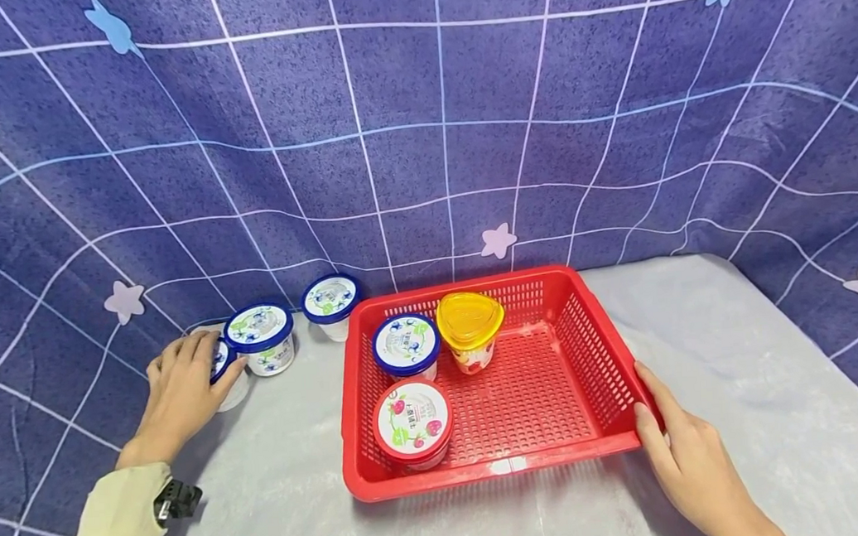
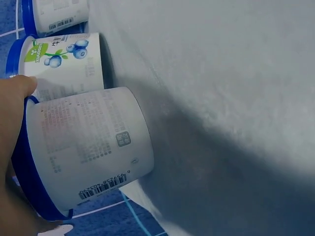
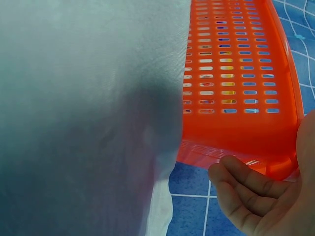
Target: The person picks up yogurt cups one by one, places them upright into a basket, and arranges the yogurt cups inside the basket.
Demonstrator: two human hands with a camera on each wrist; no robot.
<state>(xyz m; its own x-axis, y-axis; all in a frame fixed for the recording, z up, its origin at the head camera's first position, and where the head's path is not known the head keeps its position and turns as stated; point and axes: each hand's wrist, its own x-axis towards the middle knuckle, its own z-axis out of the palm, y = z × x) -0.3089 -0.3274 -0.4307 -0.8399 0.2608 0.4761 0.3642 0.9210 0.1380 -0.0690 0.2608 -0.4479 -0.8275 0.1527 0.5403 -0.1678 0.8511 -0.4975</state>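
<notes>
My left hand (image 1: 181,395) is curled over the blue lid of a white cup (image 1: 234,393) at the far left; its printed side (image 2: 91,147) fills much of the left wrist view. Beside it stands another blue-lidded cup (image 1: 272,358). My right hand (image 1: 692,457) holds the front right corner of the red basket (image 1: 613,444), and several of its fingers (image 3: 241,189) lie curled below the rim in the right wrist view. Inside the basket are a blue-lidded cup (image 1: 407,344), a red-lidded cup (image 1: 413,423) and a yellow-lidded cup (image 1: 470,321).
A third blue-lidded cup (image 1: 331,300) stands near the back left corner of the basket, close to the curtain (image 1: 407,161). A grey cloth (image 1: 280,494) covers the table, and the patterned curtain rises along its back and sides.
</notes>
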